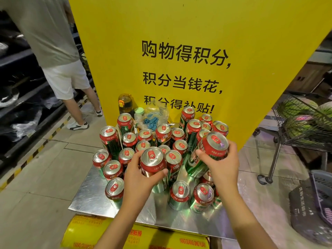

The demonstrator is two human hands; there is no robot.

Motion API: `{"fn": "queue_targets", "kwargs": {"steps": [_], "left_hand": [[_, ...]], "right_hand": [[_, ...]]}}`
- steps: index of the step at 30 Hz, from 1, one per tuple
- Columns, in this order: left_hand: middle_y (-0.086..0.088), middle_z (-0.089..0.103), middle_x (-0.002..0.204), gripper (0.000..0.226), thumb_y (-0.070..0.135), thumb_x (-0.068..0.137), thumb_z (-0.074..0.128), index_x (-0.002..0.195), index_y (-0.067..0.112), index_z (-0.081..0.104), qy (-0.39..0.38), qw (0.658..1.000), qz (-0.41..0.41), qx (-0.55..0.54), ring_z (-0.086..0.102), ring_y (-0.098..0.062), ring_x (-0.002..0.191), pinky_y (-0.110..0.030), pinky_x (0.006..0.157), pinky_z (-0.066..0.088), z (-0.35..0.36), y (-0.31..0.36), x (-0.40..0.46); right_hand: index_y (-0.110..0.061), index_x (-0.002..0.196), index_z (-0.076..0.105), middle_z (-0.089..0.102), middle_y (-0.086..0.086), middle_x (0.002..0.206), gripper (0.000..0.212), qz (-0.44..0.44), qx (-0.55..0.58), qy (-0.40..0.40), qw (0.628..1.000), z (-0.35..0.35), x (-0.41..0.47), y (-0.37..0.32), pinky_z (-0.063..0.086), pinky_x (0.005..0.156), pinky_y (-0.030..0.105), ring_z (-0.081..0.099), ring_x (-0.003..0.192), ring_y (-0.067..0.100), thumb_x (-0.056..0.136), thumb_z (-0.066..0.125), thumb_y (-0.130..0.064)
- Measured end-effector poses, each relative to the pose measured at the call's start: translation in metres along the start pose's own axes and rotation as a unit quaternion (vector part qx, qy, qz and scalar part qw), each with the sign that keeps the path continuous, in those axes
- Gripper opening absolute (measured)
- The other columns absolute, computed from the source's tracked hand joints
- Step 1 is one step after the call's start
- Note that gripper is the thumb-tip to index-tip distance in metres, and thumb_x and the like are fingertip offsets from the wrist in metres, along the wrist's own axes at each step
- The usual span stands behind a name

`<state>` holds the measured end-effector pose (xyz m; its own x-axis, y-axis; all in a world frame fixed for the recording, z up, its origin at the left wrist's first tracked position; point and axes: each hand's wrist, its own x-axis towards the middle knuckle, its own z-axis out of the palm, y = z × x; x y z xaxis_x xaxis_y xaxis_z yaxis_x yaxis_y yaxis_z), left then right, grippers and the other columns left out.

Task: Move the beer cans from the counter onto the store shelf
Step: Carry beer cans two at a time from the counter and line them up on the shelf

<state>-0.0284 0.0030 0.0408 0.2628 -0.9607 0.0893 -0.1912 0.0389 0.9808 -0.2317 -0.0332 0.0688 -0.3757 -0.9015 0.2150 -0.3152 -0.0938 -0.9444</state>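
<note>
The left hand [140, 174] has its grip clamped round a can [153, 163], thumb on the near side and fingers curled over the far left of the red band just under the rim. That can stands close to upright, top toward the camera, its green lower body running down behind the palm. The right hand [221, 163] grips a second can [209, 155] the same way, but this one tilts — its top leans up and to the right, its long axis slanting down to the left so its base points toward the left-hand can. The two held cans sit near each other, with a standing can between them.

Around both grips the remaining cans [129, 139] stand upright in a crowd on the metal worktop [89, 193], a few more [179, 194] on its near edge. Behind them rises a yellow sign panel [179, 24], with a bottle [124, 105] and a plastic bag [156, 114] at its foot.

No store shelf for the beer is plainly in view; dark shelving [21, 90] runs along the far left, past a standing person [59, 51], and a wire cart [305, 123] sits right. Judging from this, each hand already has its load, and the coming move is a lift clear of the neighbours — the tilted right can needing more room.
</note>
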Motion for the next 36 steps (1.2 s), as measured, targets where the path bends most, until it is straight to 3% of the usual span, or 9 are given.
{"fn": "queue_targets", "kwargs": {"steps": [4,8,14,18,22,25,30,34,36], "left_hand": [[0.013,0.064,0.11,0.074,0.032,0.051,0.089,0.115,0.036,0.053,0.014,0.997,0.016,-0.069,0.061,0.002,0.099,-0.021,0.084,0.049,-0.005,0.032,-0.003],[0.012,0.069,0.104,0.071,0.043,0.045,0.079,0.111,0.033,0.058,0.039,0.991,0.04,-0.125,0.065,-0.002,0.095,-0.014,0.073,0.051,-0.012,0.064,-0.008],[0.015,0.07,0.1,0.061,0.039,0.052,0.085,0.107,0.034,0.059,0.081,0.99,0.057,-0.097,0.065,-0.001,0.093,-0.017,0.072,0.054,-0.029,0.089,-0.029],[0.013,0.071,0.094,0.055,0.032,0.053,0.087,0.102,0.028,0.062,0.165,0.981,0.036,-0.096,0.067,-0.001,0.086,-0.013,0.066,0.051,-0.056,0.083,-0.058],[0.009,0.072,0.086,0.053,0.047,0.044,0.077,0.092,0.028,0.064,0.277,0.957,-0.007,-0.085,0.067,-0.005,0.08,-0.021,0.067,0.052,-0.106,0.069,-0.098],[0.016,0.07,0.082,0.055,0.05,0.041,0.074,0.091,0.03,0.062,0.35,0.934,-0.03,-0.066,0.065,0.001,0.076,-0.023,0.068,0.047,-0.149,0.06,-0.135],[0.017,0.071,0.082,0.057,0.047,0.043,0.078,0.095,0.03,0.062,0.459,0.886,-0.041,-0.056,0.064,0.005,0.076,-0.012,0.062,0.048,-0.227,0.051,-0.201],[0.014,0.07,0.082,0.056,0.035,0.048,0.085,0.099,0.028,0.063,0.522,0.85,-0.057,-0.043,0.064,0.006,0.075,-0.022,0.068,0.046,-0.302,0.042,-0.255],[0.013,0.07,0.084,0.061,0.037,0.044,0.087,0.1,0.028,0.064,0.545,0.835,-0.065,-0.034,0.064,0.005,0.075,-0.024,0.069,0.046,-0.343,0.038,-0.284]], "right_hand": [[-0.022,0.113,0.046,0.058,-0.011,0.105,0.066,-0.032,0.062,-0.021,0.997,-0.019,0.01,-0.035,0.048,0.074,0.015,0.059,0.089,-0.004,0.062,0.087,-0.018],[-0.024,0.113,0.047,0.06,-0.006,0.106,0.065,-0.042,0.087,-0.054,0.994,-0.03,0.01,-0.061,0.048,0.074,0.021,0.061,0.094,0.007,0.061,0.086,-0.022],[-0.031,0.108,0.058,0.067,-0.009,0.1,0.068,-0.045,0.092,-0.142,0.984,-0.018,-0.009,-0.079,0.052,0.074,0.023,0.066,0.088,0.005,0.047,0.081,-0.047],[-0.036,0.099,0.059,0.069,-0.013,0.093,0.051,-0.049,0.101,-0.248,0.962,0.005,-0.026,-0.084,0.05,0.067,0.013,0.066,0.082,-0.003,0.055,0.085,-0.033],[-0.037,0.096,0.059,0.069,-0.015,0.093,0.048,-0.066,0.099,-0.317,0.941,0.043,-0.057,-0.088,0.05,0.07,0.014,0.065,0.084,-0.003,0.058,0.087,-0.029],[-0.035,0.098,0.06,0.068,-0.015,0.093,0.047,-0.075,0.097,-0.375,0.919,0.076,-0.094,-0.098,0.048,0.07,0.017,0.064,0.082,-0.003,0.06,0.087,-0.027],[-0.03,0.103,0.061,0.069,-0.008,0.095,0.052,-0.1,0.103,-0.473,0.869,0.135,-0.178,-0.13,0.05,0.073,0.024,0.065,0.086,0.006,0.059,0.087,-0.029],[-0.029,0.097,0.061,0.069,-0.007,0.09,0.046,-0.108,0.118,-0.531,0.832,0.182,-0.263,-0.165,0.048,0.067,0.017,0.064,0.08,0.002,0.059,0.087,-0.028],[-0.031,0.095,0.06,0.069,-0.007,0.091,0.044,-0.102,0.125,-0.56,0.813,0.206,-0.309,-0.182,0.049,0.069,0.022,0.065,0.082,0.004,0.06,0.086,-0.029]]}}
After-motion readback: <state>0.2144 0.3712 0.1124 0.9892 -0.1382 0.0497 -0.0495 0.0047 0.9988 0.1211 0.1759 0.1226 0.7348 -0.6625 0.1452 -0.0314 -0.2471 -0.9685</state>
